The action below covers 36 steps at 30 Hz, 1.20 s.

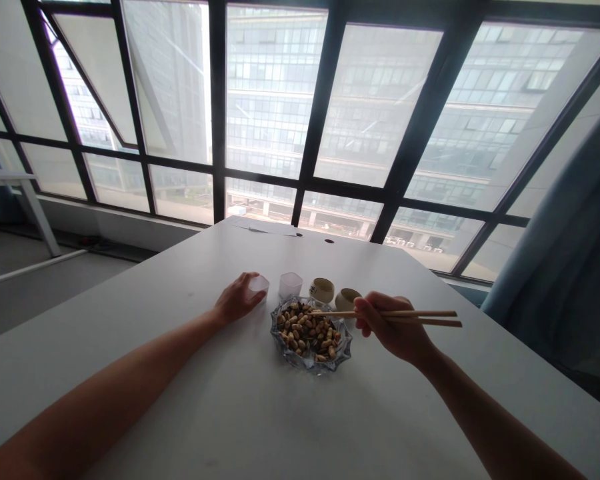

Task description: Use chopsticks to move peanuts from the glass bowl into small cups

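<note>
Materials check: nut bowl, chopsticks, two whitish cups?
Bowl: probably clear, glossy glass, given the see-through, jagged faceted rim; clear plastic possible.
Chopsticks: likely wood or bamboo, judging by the plain tan colour; finish unclear.
Whitish cups: perhaps frosted plastic, as the angular walls look milky and translucent; frosted glass not excluded.

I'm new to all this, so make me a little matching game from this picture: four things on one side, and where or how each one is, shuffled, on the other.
1. left hand
2. chopsticks
3. glass bowl
4. hinged window pane

A. filled with nuts
B. tilted open, upper left
C. held in the right hand
D. touching a translucent cup

Pairs: 1-D, 2-C, 3-A, 4-B
</note>
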{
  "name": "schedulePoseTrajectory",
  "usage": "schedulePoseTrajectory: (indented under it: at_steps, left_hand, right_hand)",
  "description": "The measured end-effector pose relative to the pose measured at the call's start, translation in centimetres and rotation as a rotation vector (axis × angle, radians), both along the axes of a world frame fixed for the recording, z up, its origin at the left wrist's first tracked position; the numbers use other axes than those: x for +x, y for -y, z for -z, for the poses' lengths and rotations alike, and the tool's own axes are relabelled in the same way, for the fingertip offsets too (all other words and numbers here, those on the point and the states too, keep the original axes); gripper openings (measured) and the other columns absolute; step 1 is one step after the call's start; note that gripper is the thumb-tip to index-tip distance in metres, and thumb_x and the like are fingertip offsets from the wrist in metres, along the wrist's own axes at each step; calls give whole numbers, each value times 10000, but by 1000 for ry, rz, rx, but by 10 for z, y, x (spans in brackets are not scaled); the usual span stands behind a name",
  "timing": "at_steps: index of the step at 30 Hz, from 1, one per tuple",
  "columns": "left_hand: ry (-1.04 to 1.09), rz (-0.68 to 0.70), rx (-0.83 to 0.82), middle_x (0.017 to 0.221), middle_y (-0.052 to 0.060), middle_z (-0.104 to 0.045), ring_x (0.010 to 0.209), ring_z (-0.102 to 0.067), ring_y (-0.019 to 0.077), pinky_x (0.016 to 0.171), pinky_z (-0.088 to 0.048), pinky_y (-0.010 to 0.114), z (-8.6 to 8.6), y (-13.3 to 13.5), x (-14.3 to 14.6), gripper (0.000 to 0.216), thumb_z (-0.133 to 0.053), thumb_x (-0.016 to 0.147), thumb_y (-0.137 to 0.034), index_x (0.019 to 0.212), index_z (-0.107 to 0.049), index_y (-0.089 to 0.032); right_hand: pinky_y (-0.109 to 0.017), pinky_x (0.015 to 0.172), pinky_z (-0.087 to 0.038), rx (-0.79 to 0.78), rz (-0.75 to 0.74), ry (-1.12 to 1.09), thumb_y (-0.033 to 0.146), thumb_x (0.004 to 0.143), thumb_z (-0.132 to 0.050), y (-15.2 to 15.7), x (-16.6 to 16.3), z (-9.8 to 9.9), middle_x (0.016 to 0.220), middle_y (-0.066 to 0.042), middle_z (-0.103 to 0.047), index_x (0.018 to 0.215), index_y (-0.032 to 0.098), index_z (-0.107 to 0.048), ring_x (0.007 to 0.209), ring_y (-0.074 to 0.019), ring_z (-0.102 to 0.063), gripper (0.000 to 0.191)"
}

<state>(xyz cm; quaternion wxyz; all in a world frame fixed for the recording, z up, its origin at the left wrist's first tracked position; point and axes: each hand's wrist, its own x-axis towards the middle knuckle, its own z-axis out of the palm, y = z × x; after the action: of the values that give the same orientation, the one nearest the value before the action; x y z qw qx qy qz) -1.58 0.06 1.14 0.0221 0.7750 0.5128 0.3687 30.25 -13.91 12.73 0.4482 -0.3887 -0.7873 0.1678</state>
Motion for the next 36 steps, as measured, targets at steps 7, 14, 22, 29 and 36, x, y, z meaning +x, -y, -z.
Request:
schedulePoseTrajectory:
  at_steps: [7, 14, 22, 29, 36]
  left_hand:
    - [3, 7, -9, 1287, 128, -613, 1049, -664, 288, 907, -527, 424, 0, 1, 0, 472, -569, 882, -455, 1278, -495, -209]
    - [12, 27, 11, 1279, 117, -622, 1062, -664, 278, 919, -533, 413, 0, 0, -1, 490, -585, 869, -456, 1289, -494, -219]
    - [46, 112, 87, 1272, 137, -631, 1131, -639, 295, 964, -530, 454, -1, 3, -1, 527, -646, 823, -424, 1276, -494, -202]
    - [66, 250, 217, 1297, 130, -613, 1234, -578, 285, 1075, -468, 469, -6, 6, 3, 575, -667, 756, -226, 1299, -478, -214]
    - [43, 280, 249, 1283, 131, -616, 1224, -585, 274, 1064, -485, 443, -4, 7, 2, 540, -659, 799, -291, 1299, -473, -208]
  right_hand:
    - [-242, 383, -499, -45, -10, -49, 511, 919, -602, 2, 1, 0, 507, -33, -657, 634, 193, -620, 398, -140, -601, 428]
    - [-233, 311, -450, -117, 233, -390, 632, 823, -658, -12, 5, 2, 459, -33, -637, 657, 176, -644, 331, -143, -566, 485]
    - [-236, 296, -426, -202, 252, -505, 692, 708, -724, -17, 6, -2, 437, -39, -626, 616, 167, -636, 308, -143, -549, 540]
    - [-236, 306, -423, -187, 236, -454, 664, 771, -690, -16, 7, 1, 451, -39, -636, 637, 166, -640, 320, -146, -561, 517]
    - [-236, 315, -431, -169, 252, -450, 628, 806, -681, -13, 4, 2, 465, -30, -637, 650, 173, -638, 333, -143, -563, 482]
